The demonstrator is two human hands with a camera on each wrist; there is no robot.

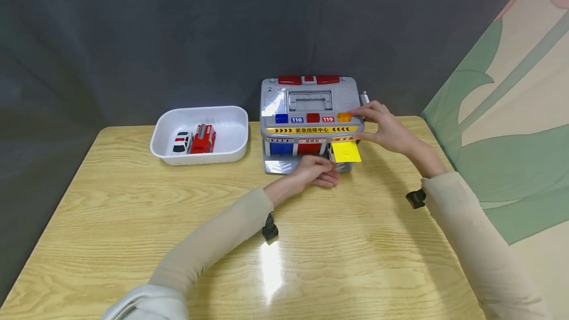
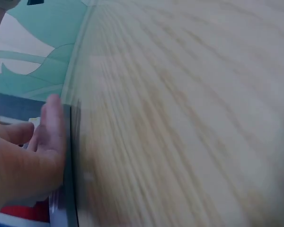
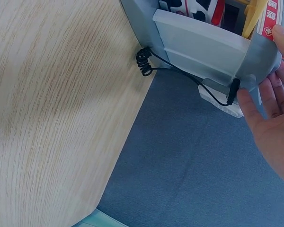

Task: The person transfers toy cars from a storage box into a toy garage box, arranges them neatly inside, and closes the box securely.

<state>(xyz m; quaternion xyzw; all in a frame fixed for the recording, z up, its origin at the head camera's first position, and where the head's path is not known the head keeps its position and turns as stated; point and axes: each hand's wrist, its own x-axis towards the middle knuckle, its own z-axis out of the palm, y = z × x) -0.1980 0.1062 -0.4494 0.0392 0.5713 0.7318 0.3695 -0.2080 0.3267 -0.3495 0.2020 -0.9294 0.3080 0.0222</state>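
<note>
A grey toy emergency station [image 1: 309, 102] stands at the table's back edge, its yellow door [image 1: 346, 152] swung up at the right bay. My left hand [image 1: 317, 171] is low before that bay, thumb and fingers about a small white toy car [image 1: 331, 153]. In the left wrist view, a white bit shows between thumb and fingers of the left hand [image 2: 31, 151]. The right wrist view shows the car's white, black and red body [image 3: 194, 7] inside the bay. My right hand [image 1: 384, 126] grips the station's right front corner, fingertips by the orange roof light [image 1: 344, 116], thumb below.
A white plastic tub [image 1: 231, 132] to the left holds a red toy fire truck [image 1: 203, 140] and a white toy car [image 1: 181, 143]. A coiled black cord [image 3: 144, 61] hangs at the station's right side. A dark curtain [image 1: 178, 38] backs the wooden table [image 1: 178, 211].
</note>
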